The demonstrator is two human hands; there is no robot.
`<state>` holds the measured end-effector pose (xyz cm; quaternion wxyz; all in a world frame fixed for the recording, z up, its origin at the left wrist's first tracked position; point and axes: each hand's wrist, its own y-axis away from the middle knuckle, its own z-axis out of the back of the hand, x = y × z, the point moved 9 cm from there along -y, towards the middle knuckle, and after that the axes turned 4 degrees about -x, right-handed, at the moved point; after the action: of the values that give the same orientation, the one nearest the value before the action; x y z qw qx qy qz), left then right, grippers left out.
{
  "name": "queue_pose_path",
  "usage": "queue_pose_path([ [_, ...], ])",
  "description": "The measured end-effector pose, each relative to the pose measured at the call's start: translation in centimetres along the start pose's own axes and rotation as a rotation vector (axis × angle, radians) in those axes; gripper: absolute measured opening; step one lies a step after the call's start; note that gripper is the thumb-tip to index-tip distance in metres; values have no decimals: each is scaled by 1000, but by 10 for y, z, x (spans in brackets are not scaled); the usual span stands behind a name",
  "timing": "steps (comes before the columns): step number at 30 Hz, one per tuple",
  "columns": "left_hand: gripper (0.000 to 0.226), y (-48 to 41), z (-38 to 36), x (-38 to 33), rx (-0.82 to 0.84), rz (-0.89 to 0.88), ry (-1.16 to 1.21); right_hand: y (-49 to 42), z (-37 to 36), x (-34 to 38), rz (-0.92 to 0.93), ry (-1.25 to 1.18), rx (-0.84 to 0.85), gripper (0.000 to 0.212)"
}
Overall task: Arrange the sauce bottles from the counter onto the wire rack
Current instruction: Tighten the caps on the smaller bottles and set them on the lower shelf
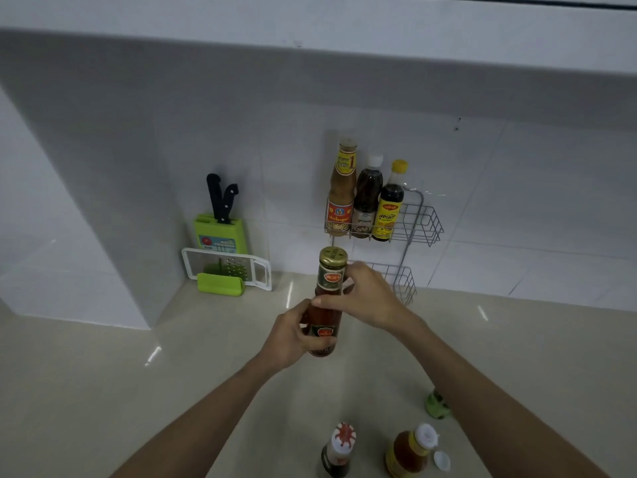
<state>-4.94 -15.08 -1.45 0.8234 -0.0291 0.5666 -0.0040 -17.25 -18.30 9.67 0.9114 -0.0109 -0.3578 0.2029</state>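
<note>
Nearest on the counter (103, 391), a red-capped bottle (339, 450) and a yellow bottle (410, 450) wait. Midway, I hold the sauce bottle (329, 305) upright, short of the rack (424, 219): left hand (293, 336) wrapped round its base, right hand (365, 298) curled round its shoulder. Farther back, three bottles (367, 201) fill the upper tier's left. Step: transfer. Next move, I judge, calls for lifting it over the front rail into the free right bay.

Wire rack (425, 224): three bottles (367, 198) left, right end free.
</note>
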Motion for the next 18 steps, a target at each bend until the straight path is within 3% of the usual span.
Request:
queue_pose_path([
  [4, 64, -28, -14, 7, 75, 62, 40, -11, -4, -37, -63, -111, -92, 49],
  [7, 82, -56, -17, 26, 209, 149, -40, -29, 3, -61, -118, -101, -226, 48],
  [11, 77, -90, 5, 57, 146, 317, -88, -45, 13, -91, -193, -102, -429, 48],
  [15, 80, -120, -2, 66, 125, 380, -35, -62, -6, -101, -89, -259, -401, 40],
  [18, 85, -134, -18, 73, 156, 427, 7, -74, -24, -106, -51, -275, -341, 50],
])
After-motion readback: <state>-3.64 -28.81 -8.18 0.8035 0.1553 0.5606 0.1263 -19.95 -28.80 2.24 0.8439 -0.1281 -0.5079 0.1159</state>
